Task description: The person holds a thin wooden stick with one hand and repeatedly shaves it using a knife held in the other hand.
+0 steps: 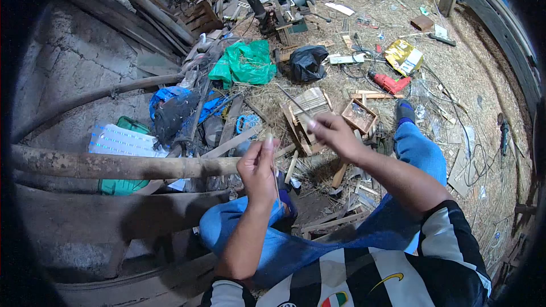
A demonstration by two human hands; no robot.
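My left hand (pixel 260 169) is closed in a pinch, thumb upward, in front of my knee. A thin pale strip (pixel 277 181), perhaps wood, hangs down from its fingers. To the right and a little higher, my right hand (pixel 336 136) is closed around the lower end of a long thin rod or blade (pixel 293 100), which slants up to the left; its exact kind is unclear. The two hands are apart. Beyond them on the ground lie a slatted wooden piece (pixel 310 105) and a small open wooden box (pixel 359 116).
A bamboo pole (pixel 125 162) crosses at the left. Past the hands lie a green plastic bag (pixel 244 62), a black bag (pixel 307 62), a red power drill (pixel 389 82) and a yellow packet (pixel 404 57). Cables, wood scraps and shavings litter the ground.
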